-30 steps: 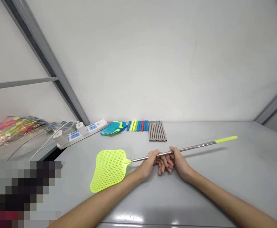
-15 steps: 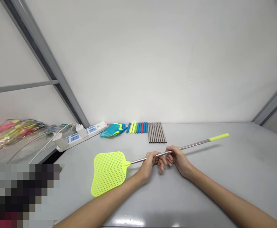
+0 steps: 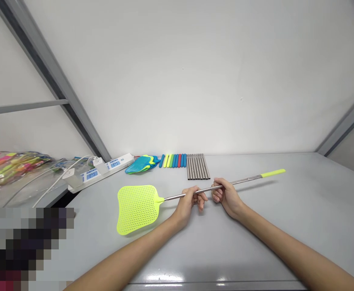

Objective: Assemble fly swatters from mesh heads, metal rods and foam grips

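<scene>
Fingers, left hand (image 3: 187,206) and right hand (image 3: 229,197) — gripping fly swatter (image 3: 138,209) mid-shaft; power strip (image 3: 115,164) leftward — any lettering illegible.

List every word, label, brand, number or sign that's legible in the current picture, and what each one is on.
No text is legible in the current picture.
Yellow-green fly swatter: no lettering visible.
Power strip: any markings are too small to read.
Plastic packets: any print is too blurred to read.
Metal tubes and coloured sticks: nothing readable.
</scene>
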### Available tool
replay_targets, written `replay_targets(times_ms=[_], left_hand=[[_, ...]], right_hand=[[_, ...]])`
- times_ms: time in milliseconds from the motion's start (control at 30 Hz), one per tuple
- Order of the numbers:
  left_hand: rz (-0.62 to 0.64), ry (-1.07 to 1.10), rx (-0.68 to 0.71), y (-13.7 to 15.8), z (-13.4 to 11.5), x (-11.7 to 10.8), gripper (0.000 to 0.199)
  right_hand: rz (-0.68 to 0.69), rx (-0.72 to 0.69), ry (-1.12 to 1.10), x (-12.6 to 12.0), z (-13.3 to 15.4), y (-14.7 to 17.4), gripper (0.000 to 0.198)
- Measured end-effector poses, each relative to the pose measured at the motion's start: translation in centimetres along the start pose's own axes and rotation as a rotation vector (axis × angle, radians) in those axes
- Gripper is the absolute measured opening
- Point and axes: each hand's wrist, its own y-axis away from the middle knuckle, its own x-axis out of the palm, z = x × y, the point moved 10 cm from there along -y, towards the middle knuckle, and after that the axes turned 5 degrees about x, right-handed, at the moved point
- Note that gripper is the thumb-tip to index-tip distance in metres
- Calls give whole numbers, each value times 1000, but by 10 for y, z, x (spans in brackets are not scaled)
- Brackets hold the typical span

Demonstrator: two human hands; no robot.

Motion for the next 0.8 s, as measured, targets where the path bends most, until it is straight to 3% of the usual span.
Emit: replay_targets(times_ms=[200,367,467,800], left_hand=[[84,1,-28,0,0,10,44],[314,68,-232,14,16,27,54],[350,88,-298,21,22,26,55],[321,-151,-328,28,24,23,56]], right_hand=[[218,59,166,25,-13,8,43],[451,278,264,42,-45,28,56],[554,342,266,50,-52,38,60],[609,329,336,56,-59,45,72]])
